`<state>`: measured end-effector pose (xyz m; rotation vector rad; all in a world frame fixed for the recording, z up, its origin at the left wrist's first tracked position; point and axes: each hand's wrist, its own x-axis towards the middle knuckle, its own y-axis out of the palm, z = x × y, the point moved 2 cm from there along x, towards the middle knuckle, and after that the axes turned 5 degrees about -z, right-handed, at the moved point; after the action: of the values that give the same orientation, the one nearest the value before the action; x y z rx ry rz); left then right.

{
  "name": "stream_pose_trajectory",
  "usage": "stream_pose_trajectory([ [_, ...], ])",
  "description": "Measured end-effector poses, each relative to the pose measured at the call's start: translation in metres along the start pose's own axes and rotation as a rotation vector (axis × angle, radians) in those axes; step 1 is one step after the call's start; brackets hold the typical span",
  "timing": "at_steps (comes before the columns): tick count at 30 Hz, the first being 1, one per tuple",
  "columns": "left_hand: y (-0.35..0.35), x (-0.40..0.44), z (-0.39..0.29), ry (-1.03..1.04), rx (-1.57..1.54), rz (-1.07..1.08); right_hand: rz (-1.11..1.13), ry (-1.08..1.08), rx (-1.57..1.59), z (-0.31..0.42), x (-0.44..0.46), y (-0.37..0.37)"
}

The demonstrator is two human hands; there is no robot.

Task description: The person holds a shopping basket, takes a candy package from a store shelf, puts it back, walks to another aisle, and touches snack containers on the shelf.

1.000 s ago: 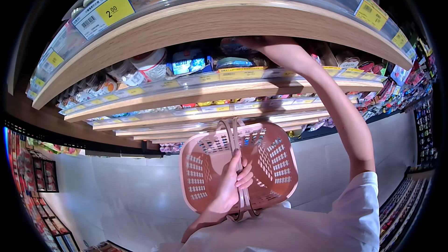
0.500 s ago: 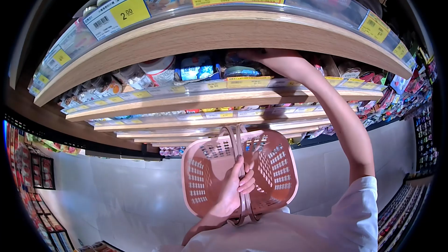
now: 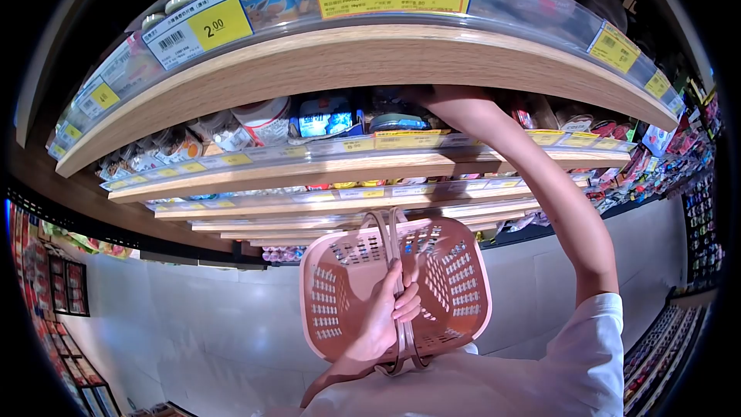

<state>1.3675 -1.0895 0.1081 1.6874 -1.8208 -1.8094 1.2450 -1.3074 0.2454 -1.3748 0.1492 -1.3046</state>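
"In the head view, what did the left hand [image 3: 390,305] have?"

"It was curled tight round the two handles [image 3: 395,243] of the pink basket [image 3: 359,286]. The thumb lay along them, and the fingers bent round them."

"And the right hand [image 3: 459,108]?"

"It was up past the far side of the basket, a bit right of the basket's middle. It had gone in under the big upper shelf [image 3: 386,54], over the lower shelf [image 3: 347,164]. The fingers were in the dark, so I could not tell how wide they were spread, or if they had hold of anything."

"What was close to it?"

"A flat pack [image 3: 397,122], up past the middle of the basket. It was just left of the right hand and a little nearer the shelf's front edge. I could not tell if they touched."

"Which way did the pack go?"

"Its long side ran left to right, along the shelf. The right hand was much nearer to it than the left hand."

"Anything else?"

"A blue pack [image 3: 324,117] sat up past the basket's left part. A white tub [image 3: 264,122] was farther left than the basket."
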Motion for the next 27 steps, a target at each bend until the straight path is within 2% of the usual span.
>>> stream_pose_trajectory([
  [4, 0.001, -0.001, -0.001, -0.002, -0.016, 0.003, 0.04, 0.064, 0.032, 0.0, 0.0, -0.003],
  [7, 0.0, -0.001, 0.0, -0.001, -0.019, -0.003, -0.069, 0.113, 0.106, -0.001, 0.0, -0.008],
  [16, -0.001, 0.0, 0.001, 0.011, -0.011, 0.03, 0.162, 0.201, 0.192, -0.005, 0.001, -0.013],
  [22, 0.001, -0.001, 0.0, 0.012, -0.001, 0.01, 0.049, 0.186, 0.164, 0.001, -0.001, -0.018],
  [24, 0.001, -0.001, 0.0, 0.01, 0.001, 0.006, -0.094, 0.167, 0.173, -0.002, -0.003, -0.018],
  [25, 0.001, -0.001, 0.0, 0.009, 0.001, 0.001, -0.093, 0.165, 0.175, -0.001, -0.005, -0.023],
  [27, 0.001, -0.001, -0.001, 0.009, -0.001, -0.005, 0.333, 0.095, 0.078, 0.008, -0.008, -0.03],
])
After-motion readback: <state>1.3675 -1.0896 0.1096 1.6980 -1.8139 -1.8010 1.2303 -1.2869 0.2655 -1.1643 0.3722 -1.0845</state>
